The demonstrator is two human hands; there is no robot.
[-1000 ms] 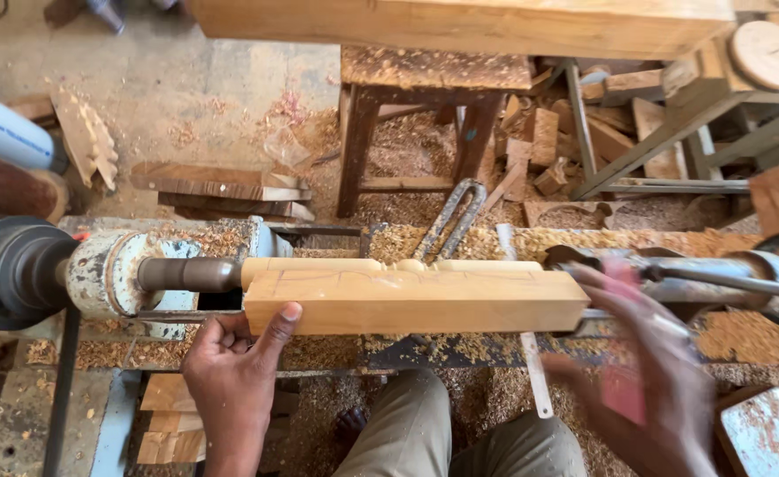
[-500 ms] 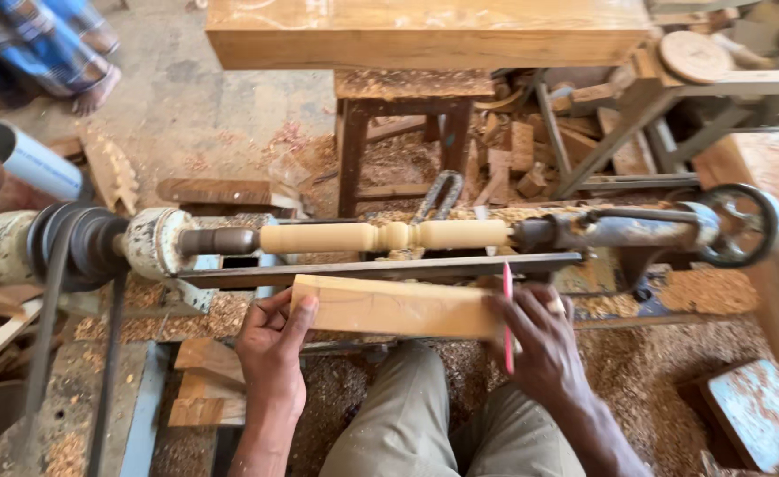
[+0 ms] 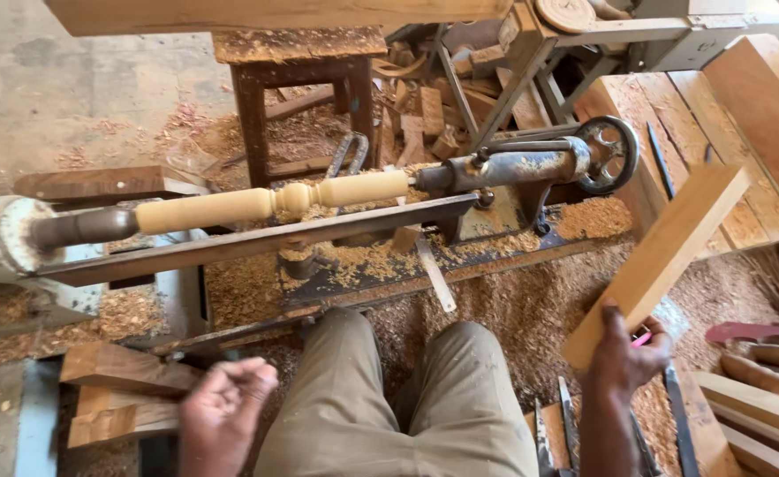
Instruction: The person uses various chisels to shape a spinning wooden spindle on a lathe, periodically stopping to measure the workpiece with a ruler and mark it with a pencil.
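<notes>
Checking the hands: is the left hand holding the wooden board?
No, the right hand holds the wooden board; the left hand is a bare fist.

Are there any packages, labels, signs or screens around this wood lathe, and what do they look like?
None in view: only bare wood, metal and sawdust.
The right hand holds a plain, unmarked plank and a pink pencil.
The turned spindle on the lathe carries no label.
</notes>
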